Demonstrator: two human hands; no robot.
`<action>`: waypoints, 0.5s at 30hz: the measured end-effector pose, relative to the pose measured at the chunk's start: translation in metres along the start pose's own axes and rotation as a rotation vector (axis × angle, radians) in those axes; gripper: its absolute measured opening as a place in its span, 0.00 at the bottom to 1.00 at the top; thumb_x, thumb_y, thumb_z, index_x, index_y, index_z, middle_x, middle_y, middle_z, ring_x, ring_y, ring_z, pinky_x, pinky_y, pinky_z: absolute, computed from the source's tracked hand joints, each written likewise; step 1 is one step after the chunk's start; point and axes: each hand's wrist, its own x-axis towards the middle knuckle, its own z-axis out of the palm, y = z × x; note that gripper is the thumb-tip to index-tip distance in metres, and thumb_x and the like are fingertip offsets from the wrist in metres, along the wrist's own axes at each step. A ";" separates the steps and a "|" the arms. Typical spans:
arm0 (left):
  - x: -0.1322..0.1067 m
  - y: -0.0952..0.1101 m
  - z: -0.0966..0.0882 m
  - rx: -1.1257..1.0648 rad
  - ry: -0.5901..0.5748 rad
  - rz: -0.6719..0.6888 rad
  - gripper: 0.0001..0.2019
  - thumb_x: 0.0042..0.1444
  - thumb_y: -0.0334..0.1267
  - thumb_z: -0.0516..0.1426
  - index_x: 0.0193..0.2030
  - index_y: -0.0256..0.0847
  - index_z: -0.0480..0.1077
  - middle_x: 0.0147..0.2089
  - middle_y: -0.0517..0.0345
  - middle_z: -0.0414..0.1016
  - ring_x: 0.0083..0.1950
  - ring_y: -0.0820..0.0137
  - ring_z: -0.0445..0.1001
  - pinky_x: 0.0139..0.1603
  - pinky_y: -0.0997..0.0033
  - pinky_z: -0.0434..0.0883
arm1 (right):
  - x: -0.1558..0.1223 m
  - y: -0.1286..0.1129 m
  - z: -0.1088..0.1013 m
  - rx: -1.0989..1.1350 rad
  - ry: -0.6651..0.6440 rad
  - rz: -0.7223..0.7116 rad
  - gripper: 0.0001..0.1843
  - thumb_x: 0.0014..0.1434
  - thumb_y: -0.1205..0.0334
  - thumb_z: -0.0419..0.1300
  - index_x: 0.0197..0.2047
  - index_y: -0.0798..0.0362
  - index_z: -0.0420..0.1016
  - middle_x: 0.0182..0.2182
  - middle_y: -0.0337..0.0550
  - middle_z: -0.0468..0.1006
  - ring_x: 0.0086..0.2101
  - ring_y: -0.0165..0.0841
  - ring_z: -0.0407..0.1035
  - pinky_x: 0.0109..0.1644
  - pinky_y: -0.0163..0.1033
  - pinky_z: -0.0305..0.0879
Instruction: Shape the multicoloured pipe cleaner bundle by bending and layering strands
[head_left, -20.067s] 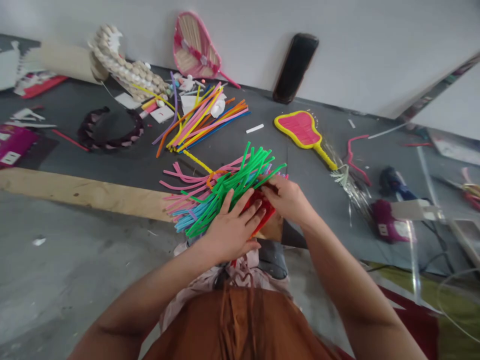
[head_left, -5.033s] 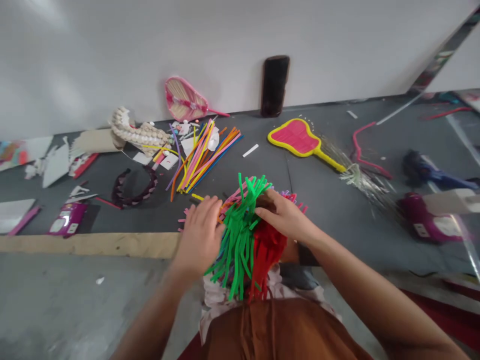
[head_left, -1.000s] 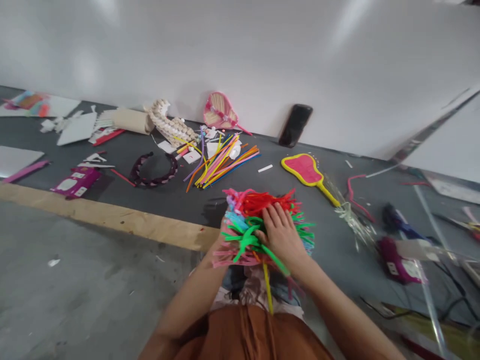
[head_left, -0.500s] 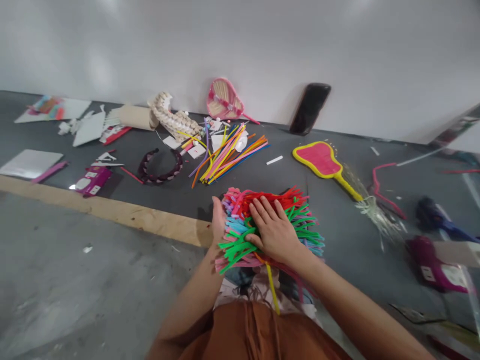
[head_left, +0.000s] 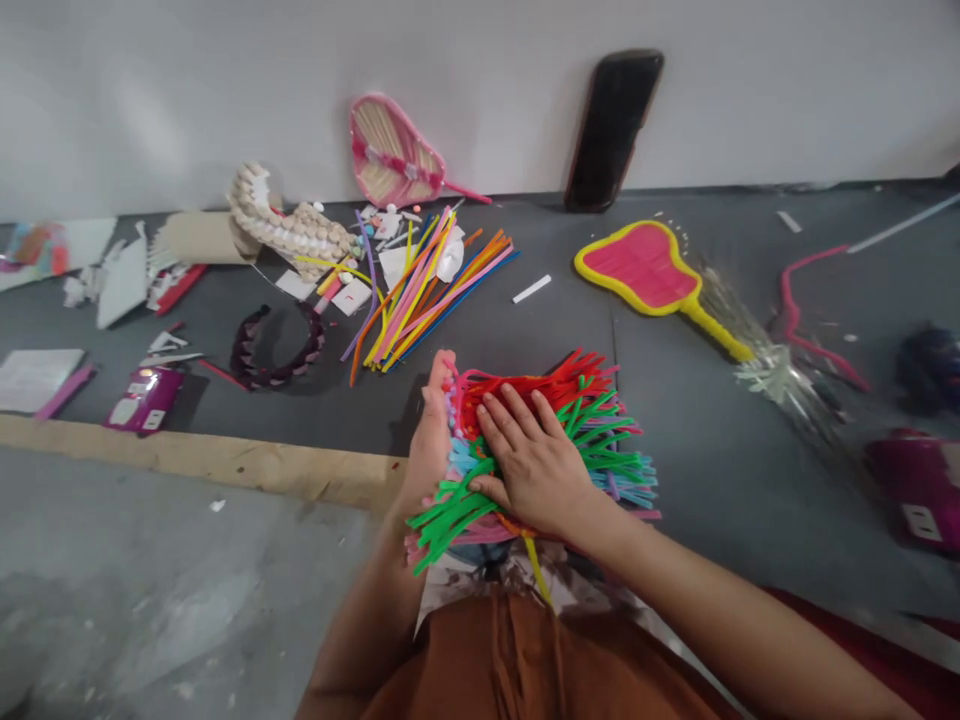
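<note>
A thick, many-coloured piece of pipe cleaners, red, green, blue and pink with fringed ends, is held over my lap at the table's edge. My left hand supports it at the left side, its thumb along the edge and most of its fingers hidden underneath. On top lies my right hand, flat with fingers somewhat spread, pressing on the red and green strands. One yellow pipe cleaner hangs down toward my apron. Beyond my hands is a loose pile of coloured pipe cleaners.
A black phone leans on the wall. On the grey table lie a pink-and-yellow paddle shape, a dark braided headband, a pink-edged fan, a purple pack and another purple item.
The view has shifted and come closer to the wall. My right hand stays flat on the piece. Around the left edge, my left hand's fingertips now show higher.
</note>
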 end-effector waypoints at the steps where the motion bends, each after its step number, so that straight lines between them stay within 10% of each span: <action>1: 0.004 0.001 -0.009 -0.022 0.013 -0.016 0.34 0.67 0.60 0.27 0.75 0.52 0.44 0.77 0.56 0.47 0.76 0.66 0.50 0.73 0.59 0.57 | 0.000 0.000 0.000 0.006 -0.001 0.003 0.45 0.64 0.35 0.51 0.70 0.62 0.58 0.70 0.55 0.57 0.70 0.50 0.46 0.73 0.60 0.40; 7: 0.008 0.032 -0.063 0.324 0.178 0.182 0.33 0.67 0.56 0.47 0.75 0.47 0.47 0.78 0.53 0.44 0.78 0.62 0.43 0.76 0.54 0.45 | 0.002 -0.002 0.001 0.033 -0.022 0.010 0.46 0.63 0.37 0.53 0.71 0.63 0.55 0.70 0.56 0.55 0.71 0.51 0.43 0.73 0.61 0.39; 15: -0.051 0.055 -0.017 1.123 -0.223 0.650 0.35 0.66 0.38 0.50 0.76 0.34 0.38 0.74 0.36 0.52 0.76 0.53 0.48 0.73 0.44 0.53 | -0.023 0.035 -0.062 0.225 0.324 -0.017 0.31 0.69 0.67 0.46 0.73 0.55 0.50 0.67 0.56 0.63 0.70 0.41 0.49 0.69 0.58 0.58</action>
